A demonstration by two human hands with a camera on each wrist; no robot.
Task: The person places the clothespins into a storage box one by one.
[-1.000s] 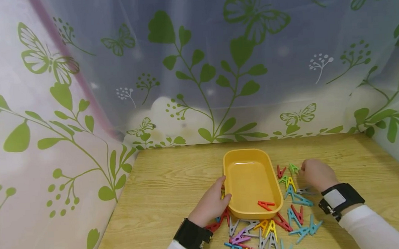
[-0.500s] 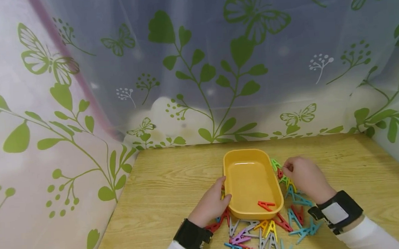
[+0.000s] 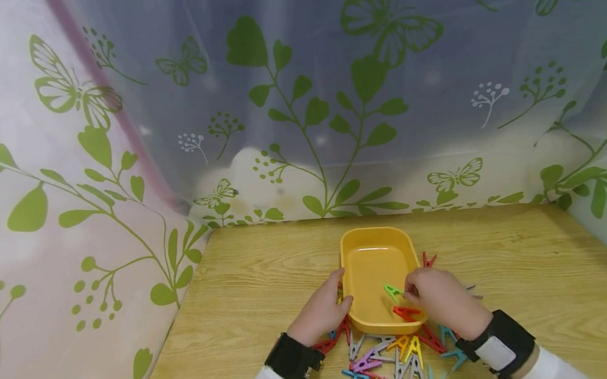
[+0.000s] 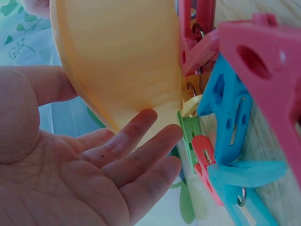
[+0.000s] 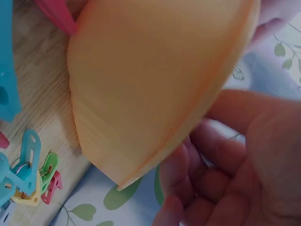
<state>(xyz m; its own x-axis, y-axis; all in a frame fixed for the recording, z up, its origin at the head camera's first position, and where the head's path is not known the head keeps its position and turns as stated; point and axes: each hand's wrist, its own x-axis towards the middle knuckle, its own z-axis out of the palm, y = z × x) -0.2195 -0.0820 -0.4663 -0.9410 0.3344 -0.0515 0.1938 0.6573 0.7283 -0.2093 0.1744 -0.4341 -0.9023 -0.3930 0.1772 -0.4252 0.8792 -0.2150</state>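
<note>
A yellow plastic tray [image 3: 372,277] stands on the table with a red clothespin [image 3: 405,313] lying in it. My right hand [image 3: 445,296] reaches over the tray's right rim and pinches a green clothespin [image 3: 393,292] above the tray floor. The tray wall hides that clothespin in the right wrist view, where the curled fingers [image 5: 202,174] show beyond the rim. My left hand [image 3: 321,311] holds the tray's left side. In the left wrist view its thumb [image 4: 51,84] goes over the rim and its fingers [image 4: 141,165] lie along the outer wall.
Several clothespins in mixed colours lie close around the tray, such as a purple one [image 3: 364,359] in front and a red one [image 3: 428,259] at the right. Wooden tabletop [image 3: 266,260] extends to both sides. A patterned curtain [image 3: 302,172] hangs behind it.
My right hand has carried the green clothespin from the table right of the tray leftward, across the rim, to above the tray's inside. My left hand has stayed at the tray's left side.
</note>
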